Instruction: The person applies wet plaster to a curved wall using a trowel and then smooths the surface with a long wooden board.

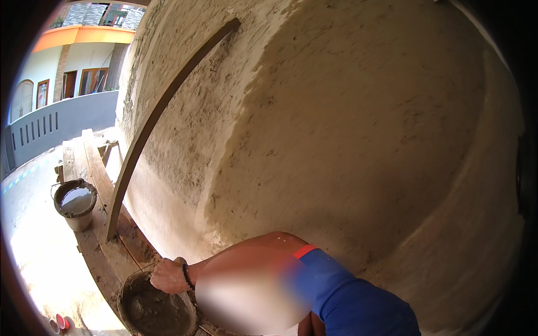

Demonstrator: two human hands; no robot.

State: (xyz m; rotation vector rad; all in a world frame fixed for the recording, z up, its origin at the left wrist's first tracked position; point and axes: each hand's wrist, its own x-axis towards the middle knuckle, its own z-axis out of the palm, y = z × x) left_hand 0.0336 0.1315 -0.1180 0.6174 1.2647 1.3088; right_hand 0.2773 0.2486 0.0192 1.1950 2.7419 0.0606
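My right hand (168,275), with a dark band at the wrist, reaches down to the left, its fingers curled over the far rim of a round mortar pan (130,291). The pan holds wet grey mortar and sits on a wooden plank (120,246) at the foot of the wall. My arm in a blue sleeve with a red cuff (347,297) comes in from the lower right; part of it is blurred. My left hand is out of view.
A rough plastered wall (336,129) fills the view, damper and darker on the right. A long wooden straightedge (151,120) leans against it. A bucket of grey slurry (76,203) stands by the planks. Sunlit ground, a grey fence and buildings lie to the left.
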